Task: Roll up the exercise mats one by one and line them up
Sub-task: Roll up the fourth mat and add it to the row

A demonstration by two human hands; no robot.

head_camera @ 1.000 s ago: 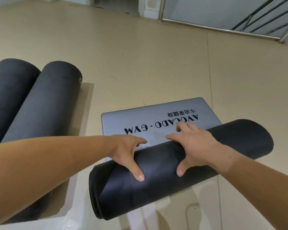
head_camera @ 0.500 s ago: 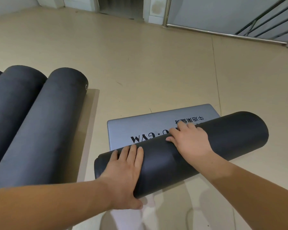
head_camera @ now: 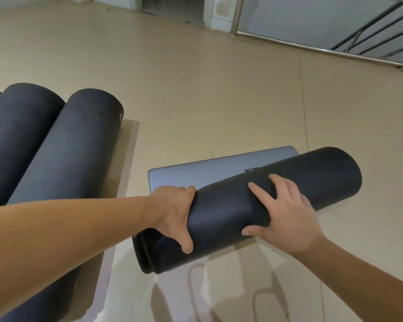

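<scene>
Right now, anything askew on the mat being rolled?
Yes: the roll is telescoping. At its near-left end the layers sit stepped, not flush, and it seems skewed to the grey flat end.

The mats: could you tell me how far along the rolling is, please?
Done: at least two rolled mats lie side by side at left. In hand: left hand and right hand on the roll. Left: a grey strip to roll, then lining it up.

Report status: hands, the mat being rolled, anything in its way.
Left hand grips mat roll near its end, right hand presses its middle. Short grey tail unrolled ahead. Finished rolls lie left, not blocking.
</scene>
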